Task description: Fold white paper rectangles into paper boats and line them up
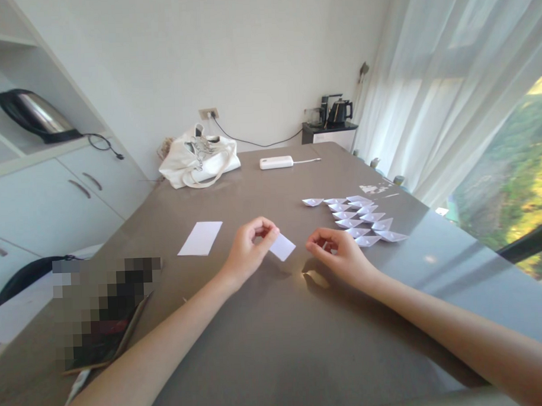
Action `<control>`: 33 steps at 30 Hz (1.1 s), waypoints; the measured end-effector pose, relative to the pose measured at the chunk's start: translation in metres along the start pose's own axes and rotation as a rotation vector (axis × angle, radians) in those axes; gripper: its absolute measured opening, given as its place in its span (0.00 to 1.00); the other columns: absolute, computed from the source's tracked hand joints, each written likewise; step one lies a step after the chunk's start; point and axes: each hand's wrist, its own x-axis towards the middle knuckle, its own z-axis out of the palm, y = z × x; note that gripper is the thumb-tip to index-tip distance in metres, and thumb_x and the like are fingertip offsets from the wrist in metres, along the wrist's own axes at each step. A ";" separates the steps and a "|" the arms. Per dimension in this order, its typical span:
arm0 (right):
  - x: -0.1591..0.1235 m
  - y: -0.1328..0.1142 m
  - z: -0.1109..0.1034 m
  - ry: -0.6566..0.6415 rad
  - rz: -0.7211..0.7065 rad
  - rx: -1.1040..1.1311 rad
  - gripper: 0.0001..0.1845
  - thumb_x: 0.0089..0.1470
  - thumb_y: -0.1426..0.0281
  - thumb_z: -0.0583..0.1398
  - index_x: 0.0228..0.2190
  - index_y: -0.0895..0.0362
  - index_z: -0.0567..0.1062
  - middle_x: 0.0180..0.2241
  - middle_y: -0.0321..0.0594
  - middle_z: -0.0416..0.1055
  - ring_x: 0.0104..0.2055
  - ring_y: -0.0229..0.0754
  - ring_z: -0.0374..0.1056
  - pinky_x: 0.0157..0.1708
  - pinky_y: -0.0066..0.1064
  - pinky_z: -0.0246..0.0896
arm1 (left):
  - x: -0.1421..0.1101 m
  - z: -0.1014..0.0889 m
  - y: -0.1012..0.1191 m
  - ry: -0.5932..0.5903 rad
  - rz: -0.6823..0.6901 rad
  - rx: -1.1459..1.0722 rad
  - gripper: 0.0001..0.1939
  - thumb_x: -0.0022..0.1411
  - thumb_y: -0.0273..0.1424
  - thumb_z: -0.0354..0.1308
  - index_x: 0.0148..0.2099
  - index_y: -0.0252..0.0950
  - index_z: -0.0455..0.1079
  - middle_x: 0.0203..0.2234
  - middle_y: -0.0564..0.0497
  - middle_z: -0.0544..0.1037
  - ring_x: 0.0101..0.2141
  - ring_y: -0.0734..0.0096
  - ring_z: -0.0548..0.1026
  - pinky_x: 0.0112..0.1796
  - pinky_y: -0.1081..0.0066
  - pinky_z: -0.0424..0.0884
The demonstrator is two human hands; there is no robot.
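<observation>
My left hand (248, 246) pinches a small folded white paper (282, 247) just above the grey table (275, 333). My right hand (339, 251) is a little to the right of it, fingers curled together, with nothing I can make out in them. A cluster of several folded white paper boats (358, 219) lies just beyond the right hand. A flat white paper sheet (200, 237) lies to the left of my left hand.
A white bag (198, 161) and a white power bank (276, 162) with a cable sit at the table's far end. A blurred dark object (106, 315) lies at the near left. A kettle (32, 115) rests on the left shelf, curtains (431, 85) hang at right.
</observation>
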 end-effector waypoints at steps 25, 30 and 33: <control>-0.003 0.001 0.005 -0.151 0.070 0.122 0.14 0.52 0.61 0.60 0.26 0.60 0.76 0.23 0.40 0.73 0.24 0.37 0.65 0.23 0.26 0.58 | 0.009 -0.009 -0.002 0.034 -0.155 -0.137 0.10 0.53 0.36 0.61 0.29 0.33 0.71 0.23 0.53 0.74 0.27 0.74 0.70 0.31 0.76 0.63; -0.001 0.002 0.006 -0.185 0.108 0.346 0.15 0.49 0.60 0.63 0.34 0.60 0.74 0.31 0.42 0.75 0.30 0.38 0.70 0.30 0.28 0.63 | 0.000 0.006 -0.009 -0.198 -0.291 -0.169 0.12 0.53 0.38 0.61 0.29 0.32 0.71 0.21 0.53 0.73 0.23 0.76 0.68 0.23 0.78 0.60; 0.000 0.005 0.008 -0.205 0.145 0.482 0.17 0.44 0.63 0.66 0.34 0.59 0.70 0.28 0.39 0.75 0.29 0.37 0.70 0.30 0.27 0.63 | -0.005 0.016 -0.011 -0.268 -0.305 -0.219 0.13 0.53 0.38 0.62 0.30 0.31 0.72 0.22 0.52 0.73 0.21 0.77 0.67 0.21 0.78 0.62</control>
